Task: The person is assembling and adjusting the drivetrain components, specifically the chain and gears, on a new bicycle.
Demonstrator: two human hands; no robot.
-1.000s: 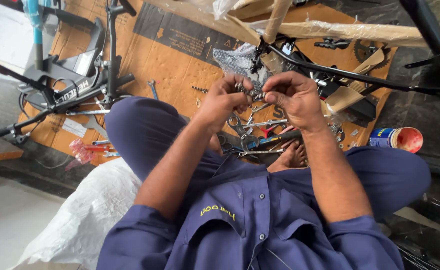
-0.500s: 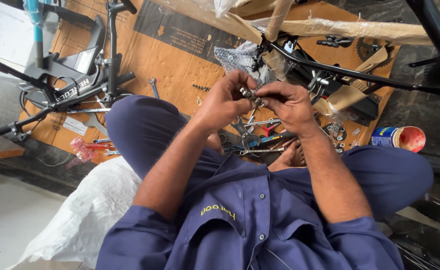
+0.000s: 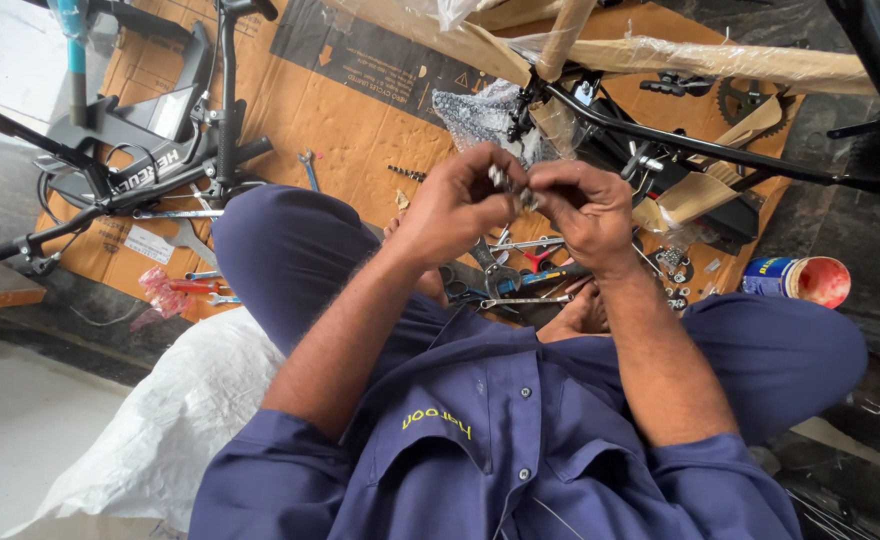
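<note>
I sit cross-legged in blue work clothes over brown cardboard (image 3: 360, 120). My left hand (image 3: 455, 205) and my right hand (image 3: 585, 210) meet in front of me, fingertips pinched together on a small shiny metal part (image 3: 508, 185). What kind of part it is stays mostly hidden by my fingers. Below my hands, between my knees, lie several spanners, pliers and other hand tools (image 3: 520, 270).
A paper-wrapped bicycle frame (image 3: 660, 60) with black tubes (image 3: 720, 155) crosses the top right. Black handlebar and stem parts (image 3: 150, 150) lie at left, with a spanner (image 3: 308, 165) beside them. An open tin (image 3: 805, 280) stands at right, a white sack (image 3: 160, 420) at lower left.
Both hands have drawn closer together and turned slightly around the small metal part. The view shifted a little.
</note>
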